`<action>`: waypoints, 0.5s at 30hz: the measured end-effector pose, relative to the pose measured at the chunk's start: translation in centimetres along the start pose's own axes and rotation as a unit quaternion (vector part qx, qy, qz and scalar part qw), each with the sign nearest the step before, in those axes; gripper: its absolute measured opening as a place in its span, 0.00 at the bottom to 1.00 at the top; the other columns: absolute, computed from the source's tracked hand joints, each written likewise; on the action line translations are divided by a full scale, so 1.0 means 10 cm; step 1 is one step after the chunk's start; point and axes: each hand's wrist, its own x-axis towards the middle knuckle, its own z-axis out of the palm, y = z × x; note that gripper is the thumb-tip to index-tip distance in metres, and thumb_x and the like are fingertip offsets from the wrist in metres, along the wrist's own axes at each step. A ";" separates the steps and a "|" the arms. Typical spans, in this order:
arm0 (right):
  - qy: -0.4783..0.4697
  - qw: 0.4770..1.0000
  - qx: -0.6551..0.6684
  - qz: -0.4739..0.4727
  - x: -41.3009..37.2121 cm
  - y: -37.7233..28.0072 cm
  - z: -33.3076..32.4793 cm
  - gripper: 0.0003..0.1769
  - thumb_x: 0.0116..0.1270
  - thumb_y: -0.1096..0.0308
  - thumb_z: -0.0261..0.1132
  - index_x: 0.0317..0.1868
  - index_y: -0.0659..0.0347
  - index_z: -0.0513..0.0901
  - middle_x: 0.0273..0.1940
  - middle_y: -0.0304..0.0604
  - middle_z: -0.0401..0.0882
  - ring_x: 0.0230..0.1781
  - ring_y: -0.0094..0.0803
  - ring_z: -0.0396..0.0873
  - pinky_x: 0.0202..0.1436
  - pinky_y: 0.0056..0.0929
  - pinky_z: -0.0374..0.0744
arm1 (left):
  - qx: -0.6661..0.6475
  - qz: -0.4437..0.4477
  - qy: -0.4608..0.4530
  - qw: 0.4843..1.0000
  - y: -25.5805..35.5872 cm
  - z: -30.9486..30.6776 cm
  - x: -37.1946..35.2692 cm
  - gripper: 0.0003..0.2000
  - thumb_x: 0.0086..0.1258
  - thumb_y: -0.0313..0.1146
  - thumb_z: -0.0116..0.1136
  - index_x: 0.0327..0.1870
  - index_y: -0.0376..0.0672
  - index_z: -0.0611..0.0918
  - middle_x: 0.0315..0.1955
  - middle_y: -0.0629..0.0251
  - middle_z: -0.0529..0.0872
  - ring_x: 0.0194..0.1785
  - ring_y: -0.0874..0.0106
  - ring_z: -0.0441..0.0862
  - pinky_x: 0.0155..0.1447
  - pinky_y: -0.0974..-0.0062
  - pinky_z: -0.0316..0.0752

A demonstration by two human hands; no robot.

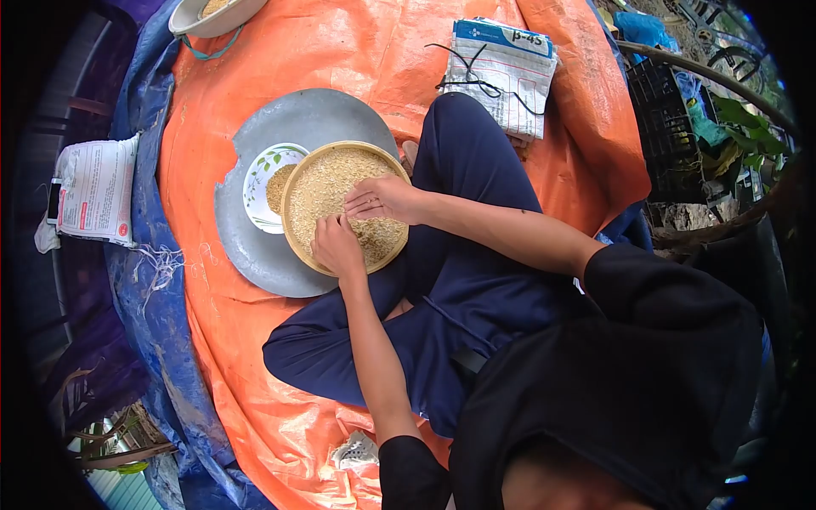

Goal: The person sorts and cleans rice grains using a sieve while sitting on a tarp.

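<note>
A round, pale-rimmed shallow basket [291, 242] of unhusked-looking grain [327, 183] rests before my crossed legs. My left hand [338, 246] is over its near side, fingertips drawn together in a pinch; anything between them is too small to make out. Just above it in the view, my right hand [387, 199] reaches across the grain with fingers stretched out, fingertips close to those of my left. Partly under the basket is a white plate [262, 208] with green leaf decoration, holding a brownish grain heap [276, 187]. Both are on a large grey metal tray [242, 255] with a chipped edge.
An orange tarp [382, 51] lies over a blue one [157, 340]. A folded printed sack [501, 72] with black cord lies beyond my knee. Another sack [98, 191] is at the left, a bowl [212, 19] at the top, and a black crate [663, 119] at the right.
</note>
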 end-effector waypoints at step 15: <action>0.037 0.998 -0.030 -0.028 0.06 0.04 -0.05 0.23 0.72 0.61 0.55 0.54 0.77 0.76 0.51 0.59 0.80 0.53 0.43 0.82 0.61 0.37 0.79 | 0.071 0.024 -0.001 0.997 -0.05 0.14 -0.02 0.08 0.68 0.34 0.53 0.33 0.40 0.80 0.35 0.55 0.82 0.36 0.55 0.83 0.43 0.58 0.76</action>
